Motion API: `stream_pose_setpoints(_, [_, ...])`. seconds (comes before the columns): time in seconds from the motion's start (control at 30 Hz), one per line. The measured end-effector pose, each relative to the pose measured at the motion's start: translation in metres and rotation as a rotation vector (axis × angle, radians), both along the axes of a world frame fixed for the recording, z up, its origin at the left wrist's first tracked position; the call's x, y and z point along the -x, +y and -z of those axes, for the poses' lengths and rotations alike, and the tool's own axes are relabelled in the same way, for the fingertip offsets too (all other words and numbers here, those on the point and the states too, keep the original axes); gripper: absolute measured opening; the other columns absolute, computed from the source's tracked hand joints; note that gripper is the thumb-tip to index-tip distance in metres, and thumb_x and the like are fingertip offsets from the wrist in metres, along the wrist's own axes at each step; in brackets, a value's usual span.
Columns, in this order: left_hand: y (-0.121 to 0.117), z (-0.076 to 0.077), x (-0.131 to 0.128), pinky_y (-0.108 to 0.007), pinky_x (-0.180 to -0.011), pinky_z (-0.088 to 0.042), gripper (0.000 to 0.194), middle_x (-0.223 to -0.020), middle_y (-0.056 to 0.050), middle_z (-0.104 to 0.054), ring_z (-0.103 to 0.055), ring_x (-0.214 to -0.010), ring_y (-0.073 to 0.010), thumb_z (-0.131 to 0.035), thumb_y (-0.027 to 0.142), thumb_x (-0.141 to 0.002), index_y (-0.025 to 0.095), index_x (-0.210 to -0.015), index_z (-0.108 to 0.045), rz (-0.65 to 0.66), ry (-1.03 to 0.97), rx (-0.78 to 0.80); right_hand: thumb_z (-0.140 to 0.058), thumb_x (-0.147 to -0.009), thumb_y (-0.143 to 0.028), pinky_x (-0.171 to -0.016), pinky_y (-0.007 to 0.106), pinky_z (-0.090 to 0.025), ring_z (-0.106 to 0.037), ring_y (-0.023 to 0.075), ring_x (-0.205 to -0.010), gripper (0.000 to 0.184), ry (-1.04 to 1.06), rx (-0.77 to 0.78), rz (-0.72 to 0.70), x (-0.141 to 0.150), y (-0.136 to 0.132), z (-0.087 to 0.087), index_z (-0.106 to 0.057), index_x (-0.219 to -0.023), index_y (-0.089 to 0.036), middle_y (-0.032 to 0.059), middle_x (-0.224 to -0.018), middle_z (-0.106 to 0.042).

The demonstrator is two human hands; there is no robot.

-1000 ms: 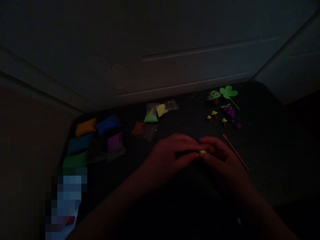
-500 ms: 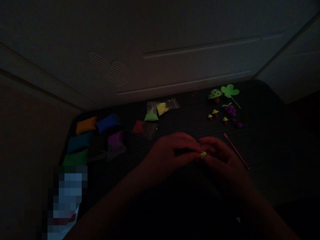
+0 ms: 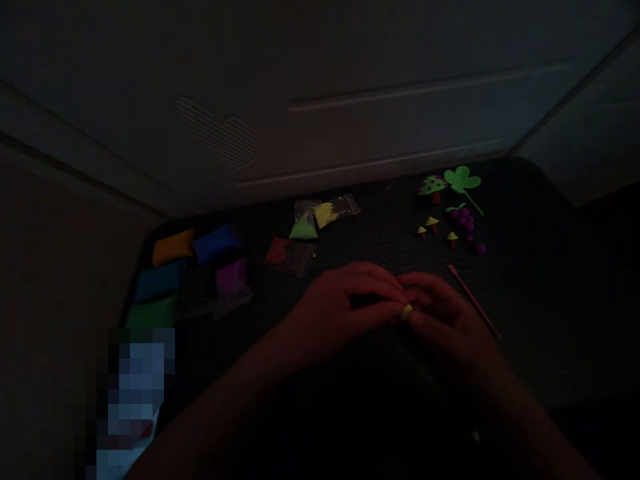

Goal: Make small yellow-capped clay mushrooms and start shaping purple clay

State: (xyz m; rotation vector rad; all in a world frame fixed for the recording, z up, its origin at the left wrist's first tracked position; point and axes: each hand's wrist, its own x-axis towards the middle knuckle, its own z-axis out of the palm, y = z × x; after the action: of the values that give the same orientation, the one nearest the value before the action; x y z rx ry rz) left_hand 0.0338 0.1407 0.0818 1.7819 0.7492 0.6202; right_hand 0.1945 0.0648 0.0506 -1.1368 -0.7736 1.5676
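Note:
Between the fingertips of my left hand (image 3: 353, 297) and my right hand (image 3: 445, 313) is a small piece of yellow modelling clay (image 3: 407, 312). Both hands pinch it, low over the dark table, and their fingers hide part of it. Beyond my right hand stand three little clay mushrooms (image 3: 433, 225) with yellow caps and brown stems. Behind them are a larger green-capped clay mushroom (image 3: 433, 189) with purple dots, a green clay four-leaf clover (image 3: 462, 180) and a purple clay grape bunch (image 3: 463, 219). A pink modelling stick (image 3: 475, 301) lies right of my right hand.
Clear bags of green clay (image 3: 303, 229), yellow clay (image 3: 326, 215) and red clay (image 3: 277, 251) lie beyond my left hand. Several coloured clay packs, one orange (image 3: 173, 247), one blue (image 3: 216, 245), cover the table's left end. A pale panelled wall (image 3: 350, 140) rises behind.
The yellow clay has turned slightly between my fingertips, and the fingers have shifted a little. The objects on the table lie as before; the view has moved slightly.

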Motion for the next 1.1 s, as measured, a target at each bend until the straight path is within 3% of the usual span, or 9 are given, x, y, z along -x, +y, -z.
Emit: stream_pose_setpoints(1.1, [-0.0036, 0.0020, -0.0020, -0.026, -0.080, -0.047, 0.012, -0.091, -0.003, -0.068, -0.062, -0.088, -0.0140, -0.062, 0.022, -0.076, 0.020, -0.086, -0.068, -0.041, -0.024, -0.015, -0.066, -0.073, -0.028, -0.069, 0.028, -0.050, -0.063, 0.0138, -0.074, 0.030, 0.078, 0.083, 0.006, -0.0005, 0.0031, -0.0010, -0.058, -0.102, -0.031, -0.0012, -0.084, -0.067])
